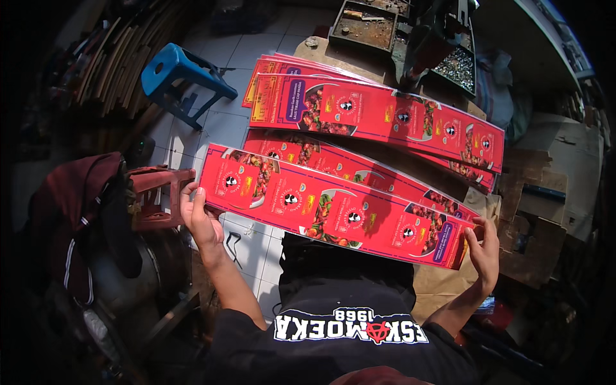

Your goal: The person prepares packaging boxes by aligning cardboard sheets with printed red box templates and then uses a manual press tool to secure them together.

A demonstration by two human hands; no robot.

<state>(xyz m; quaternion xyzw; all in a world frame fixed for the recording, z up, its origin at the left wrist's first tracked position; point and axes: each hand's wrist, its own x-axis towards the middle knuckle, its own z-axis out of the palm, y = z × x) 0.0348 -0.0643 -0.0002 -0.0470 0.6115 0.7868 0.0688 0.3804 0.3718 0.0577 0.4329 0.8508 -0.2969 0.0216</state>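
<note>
The left hand (200, 218) grips the left end of a long red printed cardboard sheet (333, 215), fingers curled over its edge, and the right hand (484, 247) clasps the right end in the same way. The sheet hangs level between them above the person's lap. Just beyond it lies a second red sheet (359, 168), and farther off a stack of like sheets (378, 115) rests on the table (321, 48). A blue plastic stool (179, 80) stands on the tiled floor (221, 125) to the left, a dark red stool (154, 192) near the left hand.
</note>
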